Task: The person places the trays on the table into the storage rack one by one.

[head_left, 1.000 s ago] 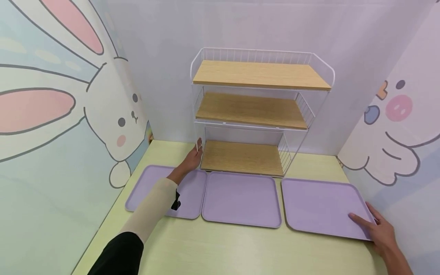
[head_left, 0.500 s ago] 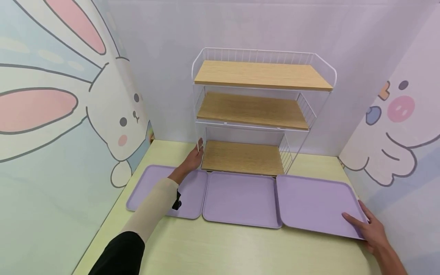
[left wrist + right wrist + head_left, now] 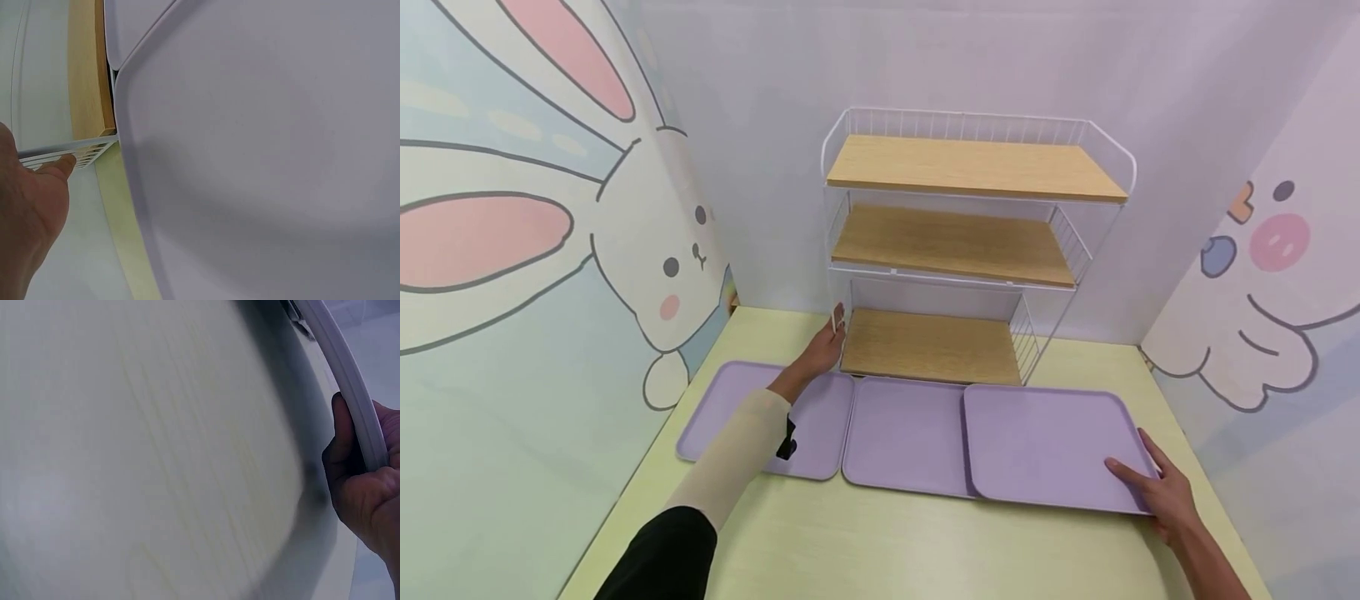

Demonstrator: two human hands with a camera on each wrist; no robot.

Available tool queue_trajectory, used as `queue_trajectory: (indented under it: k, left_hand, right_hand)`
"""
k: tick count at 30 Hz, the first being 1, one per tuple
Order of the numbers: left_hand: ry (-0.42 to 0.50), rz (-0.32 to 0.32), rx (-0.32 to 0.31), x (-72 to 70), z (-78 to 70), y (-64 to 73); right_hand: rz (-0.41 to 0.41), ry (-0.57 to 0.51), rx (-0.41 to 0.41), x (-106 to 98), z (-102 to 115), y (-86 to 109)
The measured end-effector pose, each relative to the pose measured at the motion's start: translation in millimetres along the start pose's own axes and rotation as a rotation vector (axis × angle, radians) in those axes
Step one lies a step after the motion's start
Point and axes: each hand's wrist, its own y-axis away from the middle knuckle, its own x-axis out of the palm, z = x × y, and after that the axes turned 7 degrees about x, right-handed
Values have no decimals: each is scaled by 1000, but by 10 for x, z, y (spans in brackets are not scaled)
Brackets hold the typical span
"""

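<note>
My left hand holds the lower left side of a white wire rack with wooden shelves. In the left wrist view the thumb and a fingertip lie about its white wire. My right hand pinches the right end of a purple tray, thumb above and fingers below. The right wrist view shows the tray's rim between them, raised over the table. This tray overlaps the right part of the middle purple tray. A left purple tray lies partly hidden under my left forearm.
The rack has a top shelf, a middle shelf and a bottom shelf. Cartoon-printed panels stand at both sides, with a pale backdrop behind. The pale yellow table extends in front of the trays.
My right hand has moved left with its tray, from beside the middle tray to over its right part. My left hand stays on the rack.
</note>
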Motion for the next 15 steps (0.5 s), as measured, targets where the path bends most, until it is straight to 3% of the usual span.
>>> queue_trajectory:
  k: [7,15]
  left_hand:
    - [-7,-8,14,11,-9,7]
    - [-3,-12,14,14,-16,15]
  right_hand:
    - [-13,-86,-38,383,128,134]
    - [5,-106,-34,788,280,233]
